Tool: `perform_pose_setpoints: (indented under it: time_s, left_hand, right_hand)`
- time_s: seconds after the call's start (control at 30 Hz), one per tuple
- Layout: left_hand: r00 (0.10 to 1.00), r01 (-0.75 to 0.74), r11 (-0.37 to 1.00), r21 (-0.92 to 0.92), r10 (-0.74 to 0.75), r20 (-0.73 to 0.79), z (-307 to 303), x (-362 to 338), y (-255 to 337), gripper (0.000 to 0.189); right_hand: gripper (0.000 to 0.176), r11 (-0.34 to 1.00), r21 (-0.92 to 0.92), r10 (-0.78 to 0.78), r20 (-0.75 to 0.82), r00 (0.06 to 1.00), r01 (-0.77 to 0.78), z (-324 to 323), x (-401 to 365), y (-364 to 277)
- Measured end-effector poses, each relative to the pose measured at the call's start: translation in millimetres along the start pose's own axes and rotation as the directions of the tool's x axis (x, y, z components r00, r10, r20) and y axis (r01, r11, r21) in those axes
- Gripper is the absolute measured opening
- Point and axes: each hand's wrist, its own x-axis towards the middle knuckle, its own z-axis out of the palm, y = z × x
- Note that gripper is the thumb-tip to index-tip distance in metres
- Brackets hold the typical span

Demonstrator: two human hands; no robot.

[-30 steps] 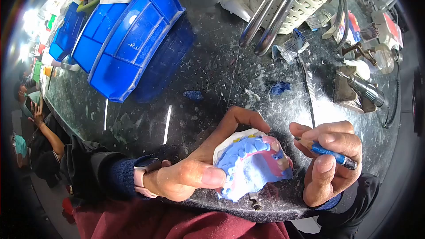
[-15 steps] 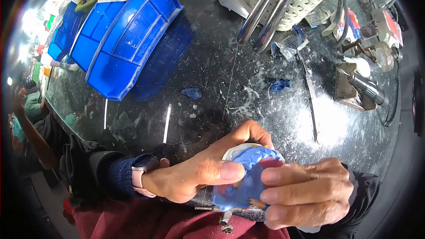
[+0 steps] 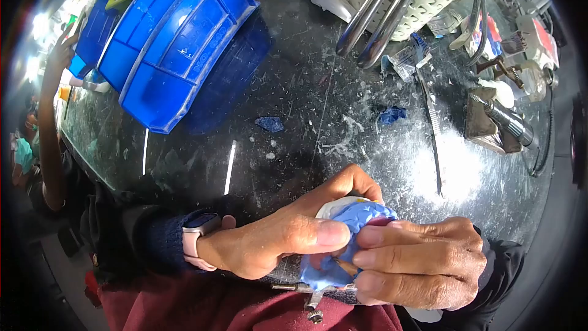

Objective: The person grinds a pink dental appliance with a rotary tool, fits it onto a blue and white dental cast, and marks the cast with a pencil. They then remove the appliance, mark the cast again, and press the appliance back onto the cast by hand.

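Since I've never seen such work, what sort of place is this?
Probably a dental laboratory: a partly blue dental model is held, and what looks like a rotary handpiece and a slim metal instrument lie nearby.

At the near edge of the table, we had the dental model between our left hand and right hand, both touching it. Beyond it, one scrap lay left of another scrap. Farther back, we had bins at left, a basket holding tools at right. Before the basket lay an instrument; right of that, a handpiece rested on a block.
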Motion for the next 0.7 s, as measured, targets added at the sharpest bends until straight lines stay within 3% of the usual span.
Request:
perform_pose_setpoints:
  time_s: [0.5,0.7]
  left_hand:
    - [1.0,-0.01,1.0,-0.027,0.01,-0.004,1.9,1.1,1.5,0.073]
    - [1.0,-0.018,0.999,-0.04,0.017,-0.021,2.5,1.2,0.4,0.074]
  right_hand:
    - [0.03,0.999,0.014,0.031,0.091,0.995,-0.032,-6.3,4.2,-2.1]
    - [0.031,1.0,-0.005,0.03,0.055,0.998,-0.03,-3.2,3.6,-1.8]
